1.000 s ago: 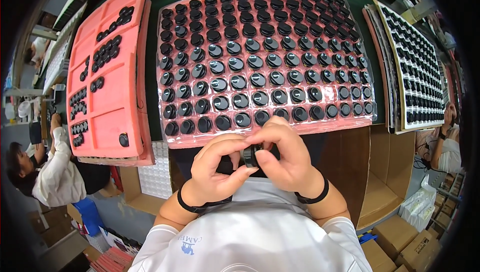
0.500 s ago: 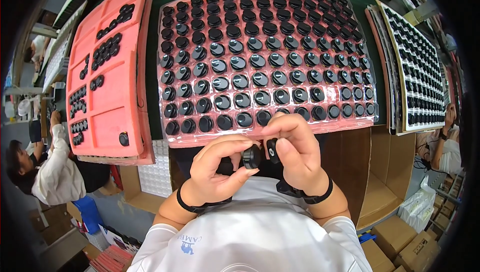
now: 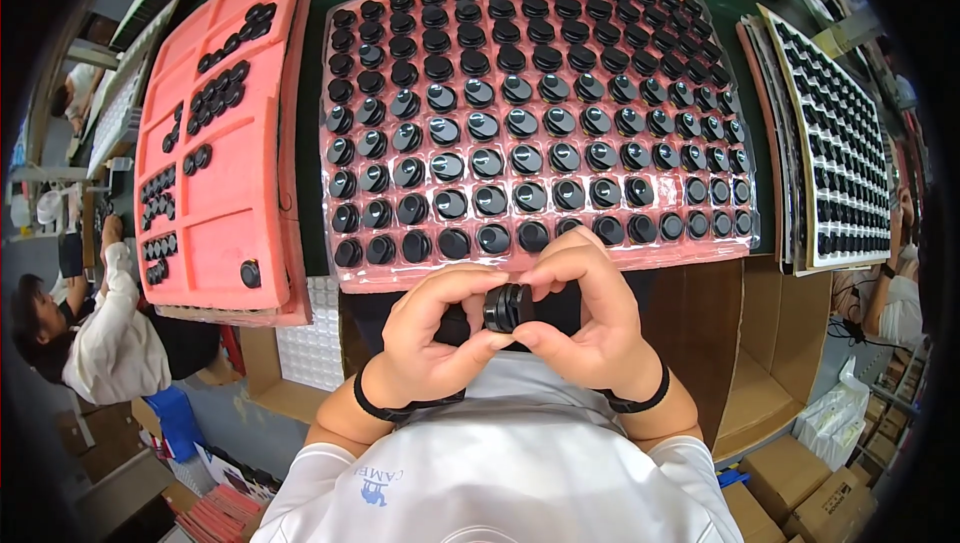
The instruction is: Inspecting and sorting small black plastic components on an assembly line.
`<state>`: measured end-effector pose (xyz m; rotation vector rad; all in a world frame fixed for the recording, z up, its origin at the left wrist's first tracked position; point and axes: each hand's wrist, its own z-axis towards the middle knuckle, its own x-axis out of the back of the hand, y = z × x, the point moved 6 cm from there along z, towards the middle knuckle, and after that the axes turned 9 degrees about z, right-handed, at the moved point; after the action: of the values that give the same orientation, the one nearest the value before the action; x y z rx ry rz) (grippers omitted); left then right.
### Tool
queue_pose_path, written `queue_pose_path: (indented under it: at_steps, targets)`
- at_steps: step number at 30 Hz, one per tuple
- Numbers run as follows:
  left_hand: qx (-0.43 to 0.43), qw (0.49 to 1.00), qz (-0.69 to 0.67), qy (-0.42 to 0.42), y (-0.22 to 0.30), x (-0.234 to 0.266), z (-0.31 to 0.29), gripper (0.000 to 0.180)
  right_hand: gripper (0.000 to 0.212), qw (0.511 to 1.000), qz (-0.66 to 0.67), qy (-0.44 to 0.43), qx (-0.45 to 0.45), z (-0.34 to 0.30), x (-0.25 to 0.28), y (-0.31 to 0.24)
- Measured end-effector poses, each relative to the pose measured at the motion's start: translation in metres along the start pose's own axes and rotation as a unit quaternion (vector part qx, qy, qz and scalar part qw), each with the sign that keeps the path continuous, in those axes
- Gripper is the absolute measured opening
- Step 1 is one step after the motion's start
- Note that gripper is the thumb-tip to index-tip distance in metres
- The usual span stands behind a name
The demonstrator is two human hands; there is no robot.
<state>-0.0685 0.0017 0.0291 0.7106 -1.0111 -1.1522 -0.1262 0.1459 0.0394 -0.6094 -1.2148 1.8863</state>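
Between the fingertips of my left hand [image 3: 428,335] is a black ridged cylindrical part [image 3: 494,311]. My right hand [image 3: 594,321] pinches a flatter black round cap [image 3: 521,305]. The two pieces are together face to face, just in front of my chest. Whether they are joined or only touching, I cannot tell. Beyond my hands lies a clear blister tray [image 3: 440,273] over pink lining, with rows of black round parts [image 3: 485,163], many with glossy tops. One pocket near its right front shows only pink.
At left stands a pink foam tray [image 3: 215,243] with small groups of black parts. A white tray [image 3: 840,143] of black parts leans at right. Open cardboard boxes [image 3: 770,363] flank me below the table. A co-worker's sleeve [image 3: 120,328] shows at far left.
My right hand has moved left and brought the black cap against the cylindrical part in my left hand. Before, the two pieces were apart.
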Motion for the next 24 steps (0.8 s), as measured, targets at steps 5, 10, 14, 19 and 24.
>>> queue_pose_path:
  at_steps: [5, 10, 14, 19, 24]
  targets:
    - [0.053, 0.996, -0.065, -0.012, -0.010, -0.004, -0.006, 0.042, 0.032, 0.996, -0.070, -0.040, 0.049, 0.002, 0.001, -0.006]
    - [0.069, 0.993, -0.092, -0.024, -0.011, -0.009, -0.001, 0.043, 0.027, 0.995, -0.084, -0.033, 0.048, -0.002, 0.007, -0.005]
    - [0.088, 0.988, -0.125, -0.030, -0.014, -0.008, 0.000, 0.043, 0.028, 0.986, -0.161, 0.042, 0.009, -0.006, 0.041, 0.000]
    - [0.114, 0.981, -0.153, -0.035, -0.021, -0.008, -0.004, 0.045, 0.021, 0.940, -0.256, 0.213, -0.068, -0.026, 0.109, 0.018]
    - [0.131, 0.974, -0.183, -0.037, -0.021, -0.012, -0.001, 0.048, 0.018, 0.886, -0.393, 0.226, -0.100, -0.033, 0.136, 0.022]
